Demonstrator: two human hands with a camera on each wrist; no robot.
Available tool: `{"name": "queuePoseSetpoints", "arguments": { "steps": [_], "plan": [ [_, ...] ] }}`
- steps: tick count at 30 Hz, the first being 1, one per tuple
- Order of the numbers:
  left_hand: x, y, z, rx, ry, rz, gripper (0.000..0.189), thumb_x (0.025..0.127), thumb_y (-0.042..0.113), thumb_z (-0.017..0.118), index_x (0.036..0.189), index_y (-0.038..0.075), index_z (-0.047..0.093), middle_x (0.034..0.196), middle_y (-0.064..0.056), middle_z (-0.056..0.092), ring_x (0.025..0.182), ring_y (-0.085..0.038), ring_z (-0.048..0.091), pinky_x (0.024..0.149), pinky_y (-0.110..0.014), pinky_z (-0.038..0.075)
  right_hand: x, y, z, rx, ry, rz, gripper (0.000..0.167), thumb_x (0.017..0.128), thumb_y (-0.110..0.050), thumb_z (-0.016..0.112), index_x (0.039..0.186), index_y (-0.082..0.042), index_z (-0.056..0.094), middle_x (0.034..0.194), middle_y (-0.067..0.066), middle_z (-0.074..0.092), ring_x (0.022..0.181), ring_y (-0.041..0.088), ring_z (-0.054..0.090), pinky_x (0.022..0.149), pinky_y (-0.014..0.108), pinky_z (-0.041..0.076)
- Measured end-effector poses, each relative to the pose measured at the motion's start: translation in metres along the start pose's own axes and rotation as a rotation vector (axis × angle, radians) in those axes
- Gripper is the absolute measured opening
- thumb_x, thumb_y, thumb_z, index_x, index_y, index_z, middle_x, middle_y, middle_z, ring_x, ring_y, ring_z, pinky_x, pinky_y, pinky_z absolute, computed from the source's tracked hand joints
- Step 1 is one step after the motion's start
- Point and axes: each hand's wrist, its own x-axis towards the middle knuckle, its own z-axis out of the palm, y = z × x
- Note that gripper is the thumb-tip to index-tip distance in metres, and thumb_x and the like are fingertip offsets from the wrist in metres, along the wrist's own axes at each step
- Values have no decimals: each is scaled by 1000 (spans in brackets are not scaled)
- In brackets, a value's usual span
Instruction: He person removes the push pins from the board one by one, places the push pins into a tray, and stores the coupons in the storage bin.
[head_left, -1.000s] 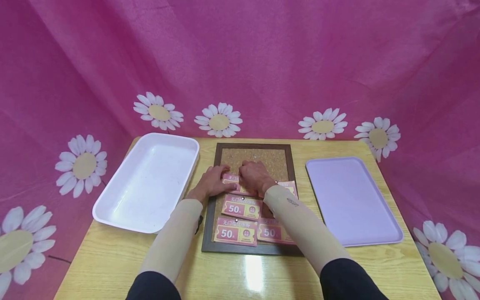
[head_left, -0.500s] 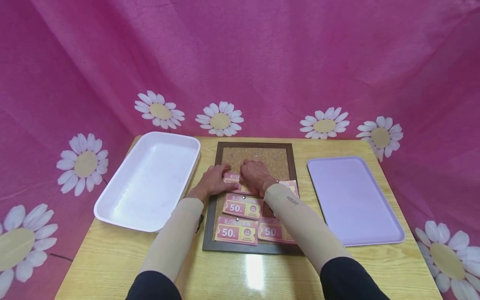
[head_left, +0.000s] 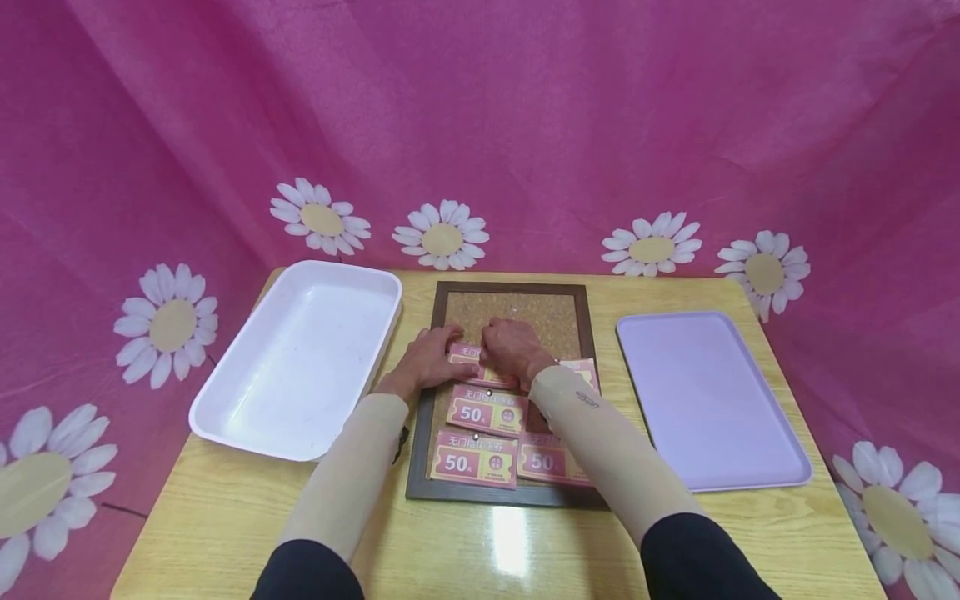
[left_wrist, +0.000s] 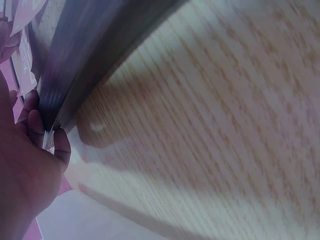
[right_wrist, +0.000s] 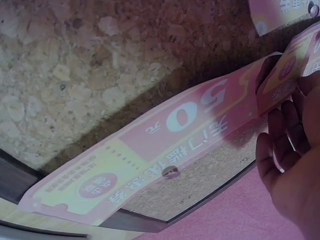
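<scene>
A brown-framed cork board lies on the table with several pink-and-yellow coupons pinned to it. My left hand sits at its left side, fingers bent around the frame edge in the left wrist view and thumb on the upper left coupon. My right hand presses at that coupon's top edge with curled fingers. Anything under its fingertips is hidden. To the right, another coupon is fastened by a round-headed pin. Below are a middle coupon and two bottom coupons, the left one fully visible.
A white deep tray stands on the table left of the board. A flat lilac tray lies to the right. Behind the wooden table hangs a pink curtain with daisies.
Both hands stay at the upper left coupon, with hardly any movement. The whole head view has shifted slightly.
</scene>
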Motion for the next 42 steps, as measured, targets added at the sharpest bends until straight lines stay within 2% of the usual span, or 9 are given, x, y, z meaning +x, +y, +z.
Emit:
{"name": "queuePoseSetpoints", "arguments": {
  "steps": [4, 11, 19, 24, 31, 36, 42],
  "plan": [
    [0, 0, 0, 0, 2, -1, 94, 67, 71, 71, 142, 23, 44, 140, -2, 51, 115, -23, 44, 105, -43, 39, 0, -2, -2, -15, 5, 0, 14, 86, -29, 64, 93, -17, 68, 91, 2, 61, 81, 21, 61, 76, 40, 53],
    [1, 0, 1, -5, 0, -10, 94, 66, 71, 71, 142, 24, 43, 139, -1, 51, 115, -22, 43, 104, -44, 40, -1, -9, -6, -28, -34, 58, 17, 90, -29, 61, 93, -14, 68, 93, 5, 61, 81, 22, 61, 74, 40, 54],
    [1, 0, 1, -4, -2, -18, 96, 65, 73, 71, 143, 25, 42, 140, 0, 50, 115, -22, 42, 104, -44, 40, -1, -9, -5, -59, -31, 49, 22, 92, -32, 59, 95, -13, 67, 95, 4, 66, 81, 21, 64, 75, 39, 55],
    [1, -1, 2, 4, 2, 0, 96, 65, 73, 70, 143, 24, 41, 141, -1, 50, 116, -22, 43, 105, -44, 39, -1, -9, -3, -67, -30, 44, 24, 92, -33, 58, 97, -11, 66, 96, 6, 66, 84, 23, 64, 77, 40, 55],
    [2, -2, 2, 0, 2, -2, 97, 65, 73, 71, 143, 25, 41, 141, -1, 50, 117, -22, 43, 104, -44, 39, -1, -9, -5, -76, -37, 50, 24, 92, -33, 57, 93, -11, 67, 95, 6, 67, 83, 25, 65, 75, 42, 55],
    [2, -3, 2, -2, 4, 3, 94, 66, 69, 73, 143, 26, 41, 139, -1, 51, 115, -22, 43, 103, -44, 40, 0, -9, -6, -87, -49, 43, 25, 92, -33, 57, 93, -10, 68, 95, 6, 66, 82, 23, 64, 75, 40, 56],
    [4, -5, 4, 38, 17, 33, 90, 68, 60, 76, 142, 24, 42, 133, -3, 55, 113, -22, 46, 101, -42, 40, -1, -9, -4, -72, -58, 45, 28, 92, -34, 57, 94, -7, 66, 94, 9, 66, 84, 25, 64, 76, 41, 56]
  ]
}}
